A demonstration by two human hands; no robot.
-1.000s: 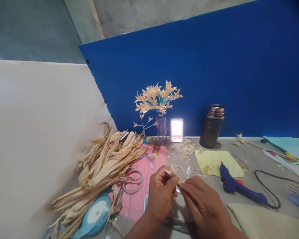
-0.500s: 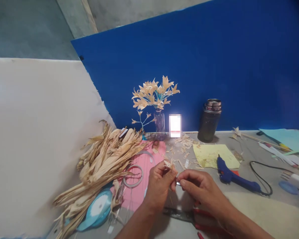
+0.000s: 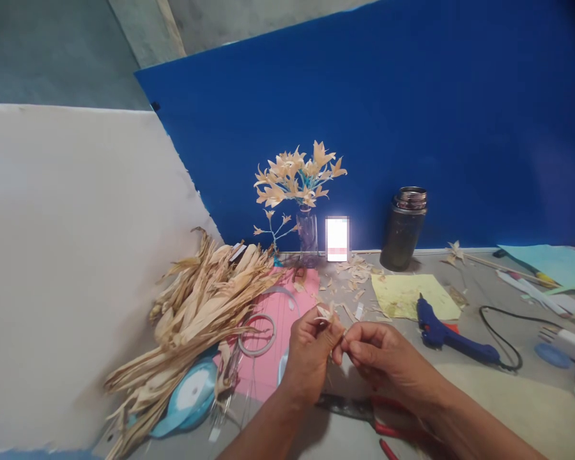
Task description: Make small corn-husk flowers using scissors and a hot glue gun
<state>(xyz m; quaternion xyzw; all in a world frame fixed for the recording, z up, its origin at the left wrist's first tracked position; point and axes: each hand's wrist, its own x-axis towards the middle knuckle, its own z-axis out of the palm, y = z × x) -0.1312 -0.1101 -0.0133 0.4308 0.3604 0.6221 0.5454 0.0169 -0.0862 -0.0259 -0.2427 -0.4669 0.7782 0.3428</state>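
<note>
My left hand (image 3: 309, 358) is closed around the base of a small pale corn-husk flower (image 3: 324, 313), its petals showing above the thumb. Close beside it, my right hand (image 3: 386, 354) pinches with thumb and forefinger right below the flower. A thin strand seems to show at those fingertips, but what it is cannot be made out. Beneath the hands lie red-handled pliers or shears (image 3: 349, 407), partly covered by my right forearm. Pink paper (image 3: 256, 380) is under the left side, with a grey tape ring (image 3: 257, 351) on it.
Dried corn husks (image 3: 211, 306) and a blue ribbon roll (image 3: 191, 396) lie at left. Husk flowers (image 3: 299, 172) stand in a glass vase (image 3: 308, 239) at the back, near a dark flask (image 3: 405, 230). A blue glue gun (image 3: 455, 342) with its cord lies right, beside yellow paper (image 3: 414, 295).
A small silvery piece seen at my right fingertips before no longer shows. My right hand has shifted slightly, staying close to the left. The view has tilted a little.
</note>
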